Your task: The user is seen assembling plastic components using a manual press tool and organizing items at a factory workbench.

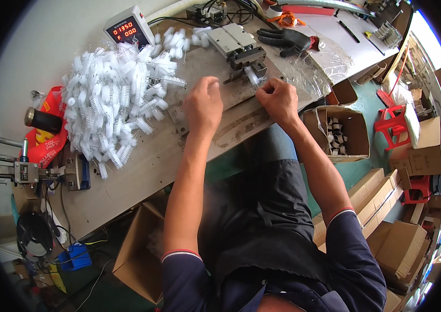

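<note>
A small brush with white bristles (252, 76) sits at the dark jaws of a metal clamping fixture (240, 52). My right hand (280, 100) is closed in a pinch just to the right of the brush, apparently on its thin wire end. To the left of the fixture, my left hand (203, 105) is raised over the bench with its fingers curled. Whatever they may hold is hidden. A large heap of white bristle brushes (119, 99) with thin wire stems lies left of that hand.
A counter box (129, 28) with red digits stands behind the heap. A dark glove (285, 40) lies beyond the fixture. A lever device (28, 169) is at the bench's left end. Cardboard boxes (337, 132) stand right and below; red stools (392, 125) stand farther right.
</note>
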Demonstrator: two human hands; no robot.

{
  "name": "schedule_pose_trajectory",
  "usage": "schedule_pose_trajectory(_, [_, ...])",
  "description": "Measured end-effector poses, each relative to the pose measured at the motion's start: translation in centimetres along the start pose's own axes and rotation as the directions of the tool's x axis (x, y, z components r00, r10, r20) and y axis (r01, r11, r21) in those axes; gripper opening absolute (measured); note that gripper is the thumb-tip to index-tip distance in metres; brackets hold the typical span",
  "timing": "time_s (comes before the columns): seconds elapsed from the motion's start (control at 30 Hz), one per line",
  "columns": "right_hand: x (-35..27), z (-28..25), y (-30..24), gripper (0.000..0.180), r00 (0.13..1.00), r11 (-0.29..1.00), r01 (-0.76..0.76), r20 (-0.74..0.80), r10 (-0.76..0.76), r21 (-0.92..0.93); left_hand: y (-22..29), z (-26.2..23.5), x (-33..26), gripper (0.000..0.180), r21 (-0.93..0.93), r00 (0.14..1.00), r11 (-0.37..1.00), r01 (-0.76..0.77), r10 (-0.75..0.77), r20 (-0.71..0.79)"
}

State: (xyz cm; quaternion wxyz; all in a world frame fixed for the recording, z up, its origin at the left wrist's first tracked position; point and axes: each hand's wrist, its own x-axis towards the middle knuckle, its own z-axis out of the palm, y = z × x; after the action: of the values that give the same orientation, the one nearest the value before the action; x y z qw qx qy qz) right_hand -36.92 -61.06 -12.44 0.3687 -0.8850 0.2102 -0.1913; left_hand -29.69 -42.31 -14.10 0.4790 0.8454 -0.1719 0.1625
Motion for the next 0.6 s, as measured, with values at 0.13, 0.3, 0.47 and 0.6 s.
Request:
schedule_pose_trajectory(0.13, [0.31,0.19,0.19,0.018,1.0,0.999,-0.012,0.023,0.011,0.043,-0.12,0.02,0.1,0.016,0.003,1.0,1.0,0.005,-0.005,0.004])
schedule_pose_trajectory(0.3, [0.37,0.46,0.12,0.019,0.999,0.997,-0.043,-0.014,0.044,0.063,-0.46,0.44,0.15,0.011,0.018,0.992,0.995,-0.099,0.1,-0.079])
schedule_pose_trajectory(0.47, [0.94,-0.1,-0.55,0.02,0.998,0.989,-0.057,0.009,0.056,0.133,-0.56,0.33,0.12,0.011,0.019,0.991,0.995,-0.102,0.103,-0.088])
schedule_pose_trajectory(0.6, [0.94,0.41,0.27,0.02,0.999,0.988,-0.05,0.0,0.05,0.149,-0.6,0.38,0.07,0.011,0.009,0.99,0.995,-0.101,0.102,-0.093])
